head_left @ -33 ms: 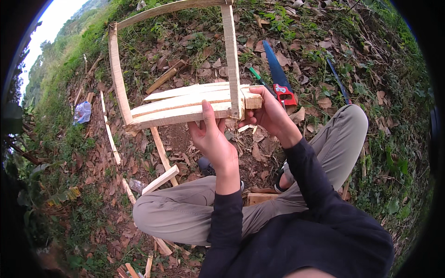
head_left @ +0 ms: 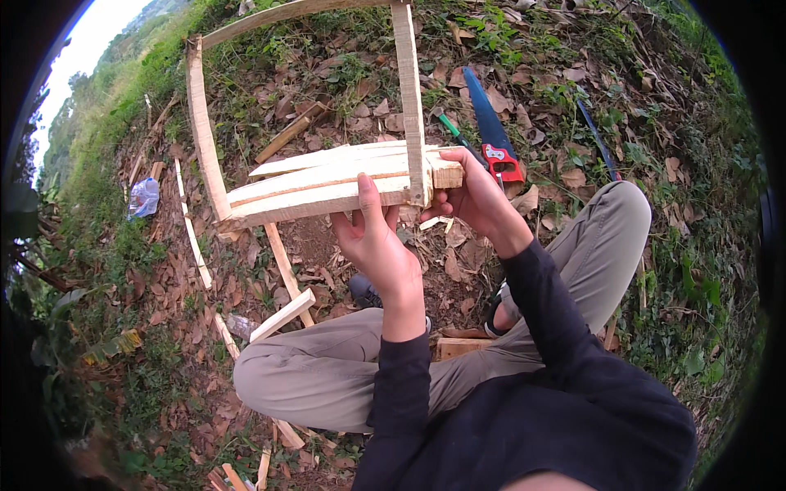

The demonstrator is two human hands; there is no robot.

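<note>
A pale wooden frame is held up in front of me, its two uprights joined by a rail at the top. Along its bottom run rough-cut wooden slats lying side by side. My left hand grips the front slat, thumb on top and fingers curled beneath. At the right end, my right hand is closed around a short wooden block that juts out past the upright. Some of its fingertips are hidden behind the wood.
Beyond my right hand lie a handsaw with a red handle, a green-handled tool and a second blue blade. Loose wood strips and a clear plastic bottle lie on the leafy ground to the left. My bent knees flank another wood piece.
The wooden frame has shifted very slightly left at its left end. Both hands keep the same grip.
</note>
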